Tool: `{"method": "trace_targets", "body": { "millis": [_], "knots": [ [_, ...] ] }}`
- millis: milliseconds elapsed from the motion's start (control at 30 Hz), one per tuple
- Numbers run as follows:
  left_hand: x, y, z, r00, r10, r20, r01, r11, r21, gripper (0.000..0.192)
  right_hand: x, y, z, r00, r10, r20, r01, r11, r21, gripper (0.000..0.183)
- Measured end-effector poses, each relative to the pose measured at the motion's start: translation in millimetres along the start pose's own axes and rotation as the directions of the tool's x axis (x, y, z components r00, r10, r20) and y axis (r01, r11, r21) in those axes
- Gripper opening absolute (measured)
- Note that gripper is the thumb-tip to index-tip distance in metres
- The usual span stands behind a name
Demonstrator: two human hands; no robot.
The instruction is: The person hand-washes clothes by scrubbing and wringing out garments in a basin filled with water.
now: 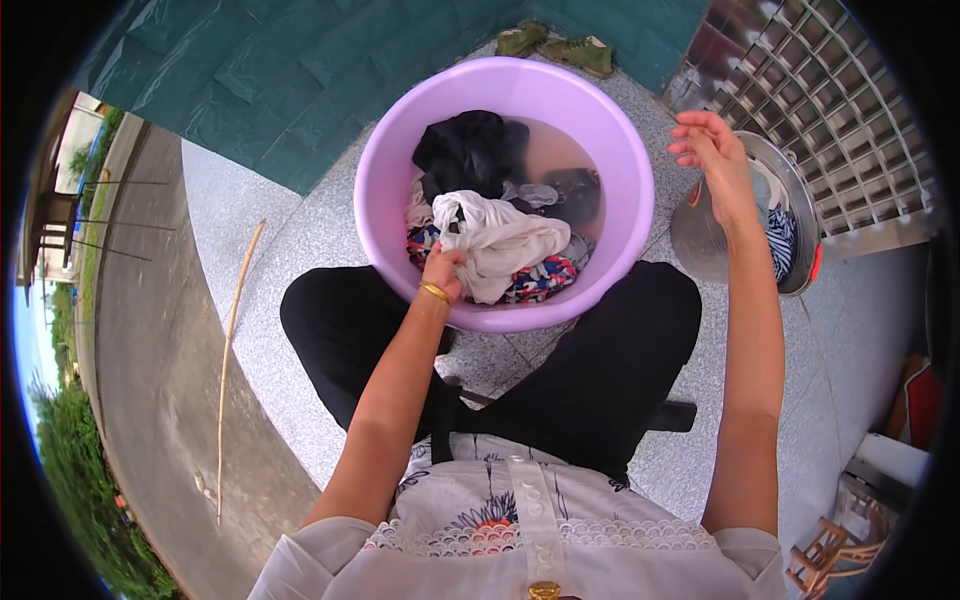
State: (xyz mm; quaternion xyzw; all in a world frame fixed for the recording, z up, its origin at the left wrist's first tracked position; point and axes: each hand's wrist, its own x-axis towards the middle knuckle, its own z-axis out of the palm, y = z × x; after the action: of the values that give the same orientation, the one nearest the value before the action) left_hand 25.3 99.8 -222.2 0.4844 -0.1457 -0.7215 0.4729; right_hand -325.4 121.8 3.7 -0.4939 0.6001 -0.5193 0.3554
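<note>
A purple plastic basin (641, 180) holds murky water and wet clothes, with its near rim between my knees. My left hand (445, 271), with a gold-coloured bangle at the wrist, grips the edge of a white cloth garment (510, 236) at the near side of the basin. Under the white garment lies a red, blue and white patterned garment (544, 279); behind it a black garment (465, 154) rises out of the water. My right hand (709, 142) is raised to the right of the basin, fingers slightly bent and apart, nothing in it, over the edge of a metal bucket.
The metal bucket (811, 225) holds clothes, one of them striped. Green shoes (577, 52) stand behind the basin by the tiled wall (300, 82). A metal lattice (840, 112) is at the upper right. A long stick (229, 345) lies at left; a small wooden chair (825, 555) is at lower right.
</note>
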Motion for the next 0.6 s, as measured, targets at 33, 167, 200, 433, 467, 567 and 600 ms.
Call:
{"method": "trace_targets", "body": {
  "millis": [33,167,200,433,467,567,600],
  "knots": [
    [1,-1,0,1.000,-0.007,-0.001,0.007,1.000,0.003,0.048,-6,35,-22,0.976,0.023,-0.215,-0.039,0.997,-0.067,0.018],
    [1,-6,3,0.998,0.051,-0.035,-0.051,0.999,-0.011,0.042,-109,203,-49,0.959,0.114,-0.259,-0.247,0.782,-0.572,0.009],
    [3,-6,3,0.996,-0.088,-0.010,0.086,0.989,-0.124,0.040,-147,233,-39,0.980,0.093,-0.176,-0.184,0.758,-0.625,0.006],
    [-6,2,9,0.961,-0.275,0.032,0.269,0.900,-0.343,0.044,-261,286,10,0.875,0.469,0.118,-0.262,0.665,-0.699,0.037],
    [-9,2,14,0.964,-0.257,0.071,0.265,0.892,-0.367,0.047,-264,298,6,0.874,0.471,0.118,-0.266,0.667,-0.695,0.037],
    [-13,8,11,0.953,-0.259,0.159,0.303,0.861,-0.410,0.049,-261,314,13,0.805,0.578,0.135,-0.276,0.567,-0.776,0.044],
    [-15,11,10,0.955,-0.256,0.149,0.295,0.864,-0.408,0.049,-254,319,18,0.782,0.617,0.082,-0.364,0.560,-0.744,0.045]
  ]
}}
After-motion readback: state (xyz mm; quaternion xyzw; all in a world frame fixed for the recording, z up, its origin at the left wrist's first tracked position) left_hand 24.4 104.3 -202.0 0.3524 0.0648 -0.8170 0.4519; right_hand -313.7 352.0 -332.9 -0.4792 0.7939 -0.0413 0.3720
